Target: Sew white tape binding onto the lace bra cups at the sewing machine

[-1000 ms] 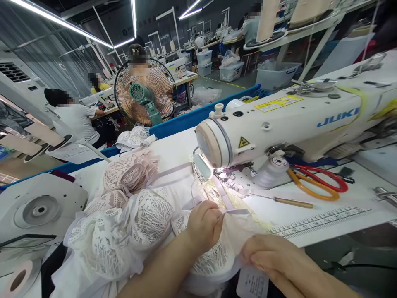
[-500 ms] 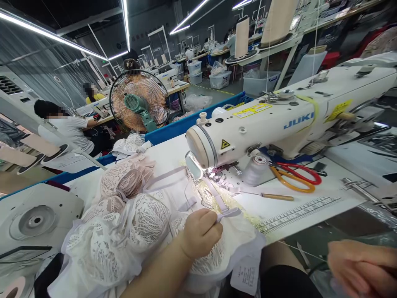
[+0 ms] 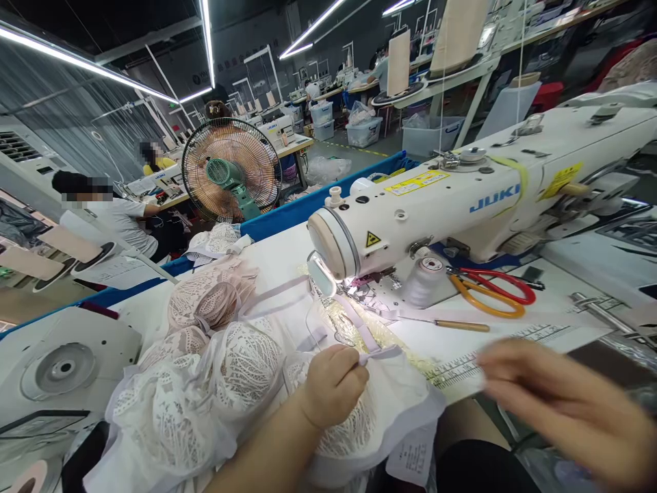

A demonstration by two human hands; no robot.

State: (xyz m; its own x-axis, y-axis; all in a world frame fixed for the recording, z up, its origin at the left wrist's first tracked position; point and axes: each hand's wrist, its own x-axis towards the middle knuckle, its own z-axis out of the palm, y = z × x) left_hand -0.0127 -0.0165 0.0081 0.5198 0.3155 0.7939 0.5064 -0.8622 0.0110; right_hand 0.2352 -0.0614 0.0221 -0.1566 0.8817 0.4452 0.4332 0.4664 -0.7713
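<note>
My left hand (image 3: 336, 385) is closed in a pinch on a narrow pale strap at the upper edge of a white lace bra (image 3: 354, 428). The bra lies at the table's front, its lower edge and white label (image 3: 410, 453) hanging over. My right hand (image 3: 538, 387), smeared by motion, hovers near the ruler marks at the front edge; its fingers cannot be made out clearly. Just beyond the left hand stands the sewing machine (image 3: 410, 212), its lamp lighting the needle area. More white lace bras (image 3: 246, 359) are heaped to the left.
Red- and orange-handled scissors (image 3: 490, 291), a thread spool (image 3: 425, 281) and a wooden-handled tool (image 3: 460, 325) lie right of the needle area. Pinkish lace bras (image 3: 210, 301) are piled behind the white ones. A fan (image 3: 230, 171) and a seated person (image 3: 116, 219) are beyond.
My right hand has risen from the lower right, moving left and up toward the table's front edge. My left hand keeps its pinch in nearly the same place.
</note>
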